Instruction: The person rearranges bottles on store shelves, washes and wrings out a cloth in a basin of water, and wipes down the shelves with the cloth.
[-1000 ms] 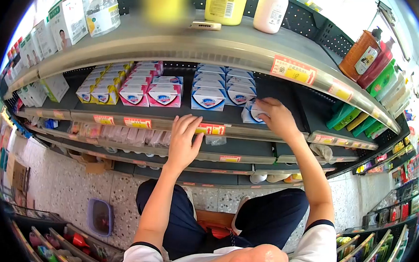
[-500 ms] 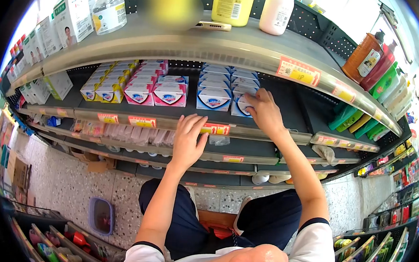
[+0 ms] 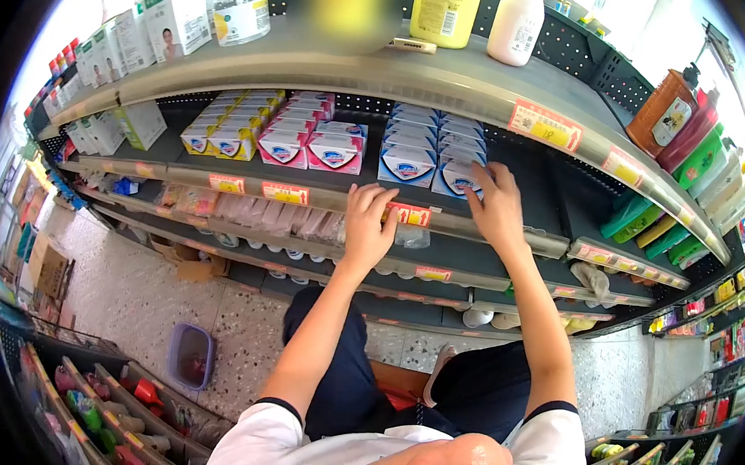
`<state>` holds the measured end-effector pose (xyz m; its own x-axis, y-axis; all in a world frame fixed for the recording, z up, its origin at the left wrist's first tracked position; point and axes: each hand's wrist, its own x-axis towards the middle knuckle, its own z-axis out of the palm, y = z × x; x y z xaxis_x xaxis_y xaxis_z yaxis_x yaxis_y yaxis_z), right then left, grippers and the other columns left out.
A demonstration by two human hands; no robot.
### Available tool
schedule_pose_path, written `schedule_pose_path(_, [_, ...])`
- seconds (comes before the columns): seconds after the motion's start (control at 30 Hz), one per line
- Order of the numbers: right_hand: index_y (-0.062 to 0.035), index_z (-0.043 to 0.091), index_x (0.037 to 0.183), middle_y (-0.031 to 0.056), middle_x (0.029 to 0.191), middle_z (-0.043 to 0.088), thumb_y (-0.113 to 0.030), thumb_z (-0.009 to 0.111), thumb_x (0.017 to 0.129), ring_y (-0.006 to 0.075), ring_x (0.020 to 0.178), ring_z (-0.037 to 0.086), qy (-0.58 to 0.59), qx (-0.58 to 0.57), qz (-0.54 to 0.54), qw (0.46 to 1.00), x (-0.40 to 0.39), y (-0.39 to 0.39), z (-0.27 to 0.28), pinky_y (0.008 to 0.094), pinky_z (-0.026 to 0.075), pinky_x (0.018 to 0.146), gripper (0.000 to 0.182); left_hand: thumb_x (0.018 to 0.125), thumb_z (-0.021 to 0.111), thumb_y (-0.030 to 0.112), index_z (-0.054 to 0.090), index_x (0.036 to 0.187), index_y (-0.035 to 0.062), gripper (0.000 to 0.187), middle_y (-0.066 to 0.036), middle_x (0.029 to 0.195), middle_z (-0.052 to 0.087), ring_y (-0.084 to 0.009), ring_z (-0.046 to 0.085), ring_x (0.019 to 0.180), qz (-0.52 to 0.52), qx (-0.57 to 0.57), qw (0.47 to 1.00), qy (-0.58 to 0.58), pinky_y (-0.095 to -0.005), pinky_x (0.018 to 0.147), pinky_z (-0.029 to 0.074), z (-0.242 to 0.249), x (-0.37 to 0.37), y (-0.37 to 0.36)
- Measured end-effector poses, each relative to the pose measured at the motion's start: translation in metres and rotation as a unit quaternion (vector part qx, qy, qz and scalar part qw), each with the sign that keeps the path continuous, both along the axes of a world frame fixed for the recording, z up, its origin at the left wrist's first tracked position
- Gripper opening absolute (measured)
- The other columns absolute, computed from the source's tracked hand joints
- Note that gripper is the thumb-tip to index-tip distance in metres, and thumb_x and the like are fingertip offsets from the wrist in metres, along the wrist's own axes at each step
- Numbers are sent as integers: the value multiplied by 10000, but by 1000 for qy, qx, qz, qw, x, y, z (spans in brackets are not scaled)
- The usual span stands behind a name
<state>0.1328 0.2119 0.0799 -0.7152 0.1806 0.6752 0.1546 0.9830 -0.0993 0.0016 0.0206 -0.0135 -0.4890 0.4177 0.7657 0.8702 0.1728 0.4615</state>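
Two rows of blue-and-white soap boxes point(image 3: 407, 163) stand on the middle shelf. My right hand point(image 3: 498, 204) is at the right side of the front box in the right-hand row point(image 3: 456, 178), its fingers apart and touching that box's edge. On the shelf's front edge, beside a red-and-yellow price label point(image 3: 413, 215), rests my left hand point(image 3: 369, 224) with its fingers spread and nothing in it. Left of the blue boxes are pink-and-white soap boxes point(image 3: 335, 152), and farther left yellow-and-white ones point(image 3: 232, 143).
Bottles, including a pale pink one point(image 3: 516, 26), and a phone point(image 3: 413, 45) are on the upper shelf point(image 3: 451, 71). Green bottles point(image 3: 632, 218) lie at the right. A purple bin point(image 3: 191, 355) stands on the floor, with another rack point(image 3: 116, 387) at the lower left.
The view has shifted, so the shelves appear farther right. My right hand's fingers have moved from the front of the blue box to its right side.
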Motion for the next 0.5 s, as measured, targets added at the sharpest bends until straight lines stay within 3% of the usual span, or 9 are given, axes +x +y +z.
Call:
schedule_pose_path(0.13, [-51,592,1233,206,1228,526,-69,681,797,377,1103,540,29,-36,4,999,64,-4,10,434,450,934,445,831,649,75,594,1212,19,389,-183,1299,526,-382,418,1304,8,16,1000,-8,-496,1089,331,-2,19,-8])
schedule_pose_path(0.23, [-40,582,1241,202,1269,508,-46,654,828,371,1119,543,36,-54,-28,997,124,9,8,419,449,947,419,831,649,73,601,1198,21,374,-182,1292,523,-381,437,1280,28,8,1000,9,-477,1074,354,-9,38,-21])
schedule_pose_path(0.5, [-12,589,1233,198,1230,524,-12,623,851,350,1108,550,68,-170,-99,978,275,74,-45,391,453,922,383,824,660,71,649,1111,35,289,-169,1203,574,-364,520,1175,-42,-84,985,-146,-435,1008,419,-63,133,-26])
